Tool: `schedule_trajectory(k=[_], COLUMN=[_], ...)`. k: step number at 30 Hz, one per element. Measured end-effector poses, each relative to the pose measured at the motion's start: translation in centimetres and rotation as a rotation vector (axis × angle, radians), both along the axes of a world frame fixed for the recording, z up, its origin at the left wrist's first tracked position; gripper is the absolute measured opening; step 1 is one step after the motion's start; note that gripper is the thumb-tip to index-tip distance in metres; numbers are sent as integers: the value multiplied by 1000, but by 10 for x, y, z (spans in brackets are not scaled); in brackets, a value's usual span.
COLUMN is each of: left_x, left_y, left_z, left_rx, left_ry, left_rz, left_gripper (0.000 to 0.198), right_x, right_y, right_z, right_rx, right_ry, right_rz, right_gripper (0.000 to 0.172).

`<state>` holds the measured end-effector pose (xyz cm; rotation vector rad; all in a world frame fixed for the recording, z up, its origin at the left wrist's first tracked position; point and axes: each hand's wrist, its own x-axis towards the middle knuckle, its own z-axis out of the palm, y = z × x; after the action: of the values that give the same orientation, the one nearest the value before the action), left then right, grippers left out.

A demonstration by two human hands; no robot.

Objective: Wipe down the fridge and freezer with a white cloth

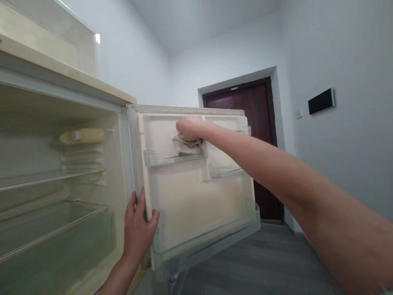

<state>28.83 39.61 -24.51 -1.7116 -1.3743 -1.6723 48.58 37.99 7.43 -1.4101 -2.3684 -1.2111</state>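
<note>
My right hand [190, 128] is closed on a greyish cleaning cloth [186, 145], held against the inside of the open refrigerator door [196, 196], just above the upper left door shelf [175, 157]. Part of the cloth is bunched under the fingers and hidden. Lower down, my left hand [139, 225] grips the raised inner edge of the door on its hinge side, fingers on one side and thumb on the other. A wide clear shelf [211, 237] runs along the door's bottom, and a smaller one [225, 170] sits at the right.
At left is the refrigerator's interior, with a glass shelf [46, 180], a clear drawer [61, 250] and a yellowish light cover [82, 136]. Behind the door stand a dark red room door [267, 184] and a wall panel [321, 101]. The floor [239, 262] is grey.
</note>
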Motion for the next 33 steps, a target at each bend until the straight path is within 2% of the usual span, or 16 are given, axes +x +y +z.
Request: schedule_trajectory(k=[4, 6, 8, 11, 14, 17, 21, 24, 27, 29, 31, 33], left_x=[-2, -3, -3, -2, -1, -3, -7, -8, -7, -5, -4, -3], left_y=[0, 0, -1, -1, -2, -2, 1, 3, 2, 0, -1, -1], left_z=[-1, -1, -1, -1, 0, 0, -2, -3, -2, 0, 1, 1], left_rx=[-8, -16, -19, -18, -14, -19, -8, -3, -18, -28, -24, -17], left_ry=[-7, -16, -23, -22, -22, -20, 2, -2, -15, -15, -17, -16], left_rz=[-1, -5, -10, -10, -1, 3, -4, -9, -7, -5, 0, 4], left_gripper=[67, 68, 68, 68, 69, 69, 70, 72, 71, 71, 71, 71], right_x=[33, 55, 75, 98, 108, 107, 110, 133, 158, 160, 147, 126], right_y=[-14, -15, -13, -5, 2, 8, 18, 26, 31, 33, 35, 36], right_z=[25, 30, 31, 31, 33, 34, 33, 33, 35, 35, 34, 34], right_rx=[472, 522, 427, 161, -78, -204, -136, -73, 0, 22, 4, -45], right_ry=[287, 302, 274, 201, 174, 267, 286, 244, 324, 367, 323, 263], right_rz=[73, 28, -88, -235, -226, -151, -139, -370, -581, -541, -386, -209], right_gripper=[37, 40, 36, 28, 32, 38, 28, 24, 27, 34, 38, 35])
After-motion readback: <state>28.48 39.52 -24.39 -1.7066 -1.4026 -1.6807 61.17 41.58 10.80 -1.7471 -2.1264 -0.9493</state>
